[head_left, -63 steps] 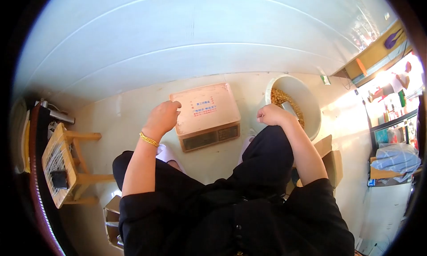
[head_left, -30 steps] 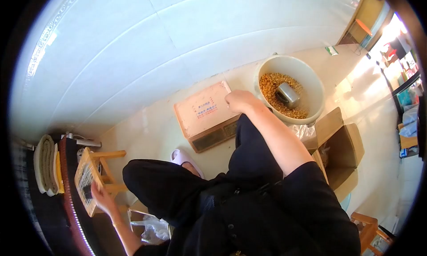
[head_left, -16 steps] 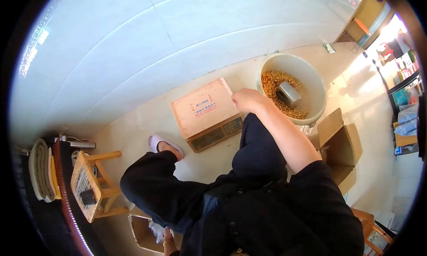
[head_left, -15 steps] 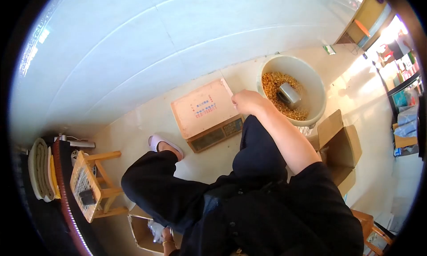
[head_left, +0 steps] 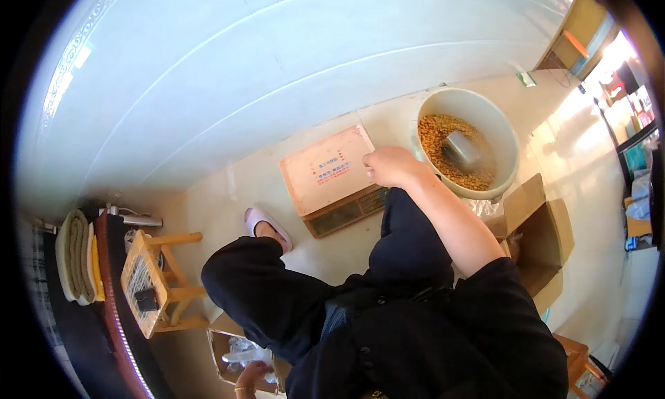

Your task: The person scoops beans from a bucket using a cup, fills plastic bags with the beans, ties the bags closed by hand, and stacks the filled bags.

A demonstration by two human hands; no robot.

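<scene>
Things looked to be only near the start, I think: the clear plastic point(head_left: 237, 358) lay in the small open box point(head_left: 219, 341) down by the person, not yet out of it, and far off the shiny scoop point(head_left: 463, 148) lay loose, not picked up by anyone. Nearest of all was the left hand point(head_left: 253, 375), with a gold band at its wrist. It was down at that small box, right by the plastic, but I cannot tell how far open it was, or if it had hold of any plastic. The right hand point(head_left: 396, 167) was well apart from it, reached out past the bent knee. Its fingers were curled in (the tips were too hard to see, so I cannot tell if they were pressed shut), and I saw no thing in them. They were right at the side of the scale point(head_left: 344, 217), maybe touching its edge, maybe not. The scale sat flat on the floor point(head_left: 232, 191), with red and blue writing on its pink top. A bit past that hand stood the big white bucket point(head_left: 508, 132). It had lots of small yellow bits point(head_left: 435, 132) in the bottom, and the scoop sat tipped among them. Behind everything was the pale blue wall point(head_left: 277, 46).
</scene>
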